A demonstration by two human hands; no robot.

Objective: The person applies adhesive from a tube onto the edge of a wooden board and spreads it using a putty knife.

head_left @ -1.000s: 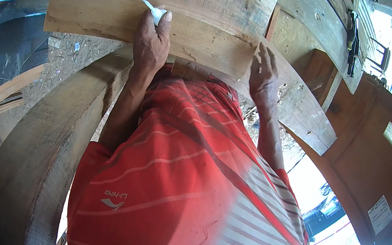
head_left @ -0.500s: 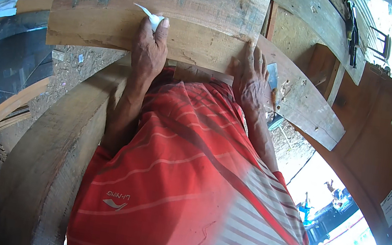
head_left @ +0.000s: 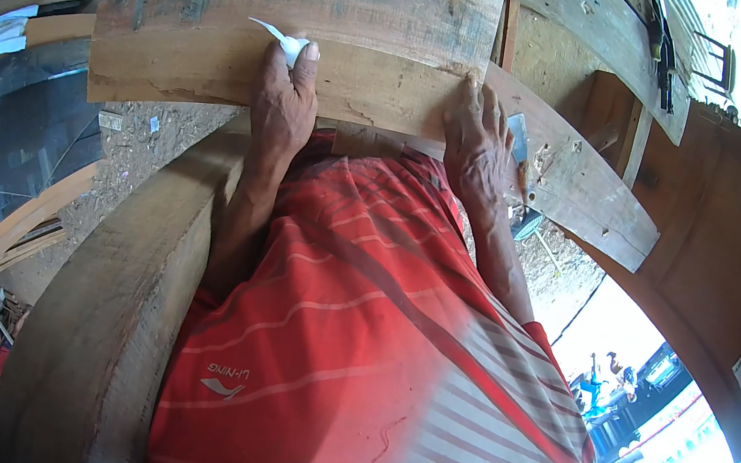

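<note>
A wide wooden panel [head_left: 389,30] with grey-blue stains lies in front of me, its near edge close to my waist. Over that edge, left of its middle, my left hand [head_left: 283,110] is closed round a small white bottle [head_left: 293,50] with a thin pointed nozzle slanting up and left. Most of the bottle is hidden by the fingers. At the panel's near right corner rests my right hand [head_left: 478,142], with fingers stretched out and nothing seen in them. Its index fingertip touches the panel's top, while the other fingers lie past the right edge.
A thick curved timber [head_left: 120,291] stands at my left. To the right are a tapered plank [head_left: 585,186], a flat metal blade [head_left: 517,143] partly behind my right hand, and a big curved brown panel [head_left: 702,231]. A dark tool [head_left: 664,60] lies at far right.
The view has tilted a little, so surroundings shift slightly. My right hand's fingers have settled slightly left at the panel's corner. The left hand keeps its grip on the white bottle.
</note>
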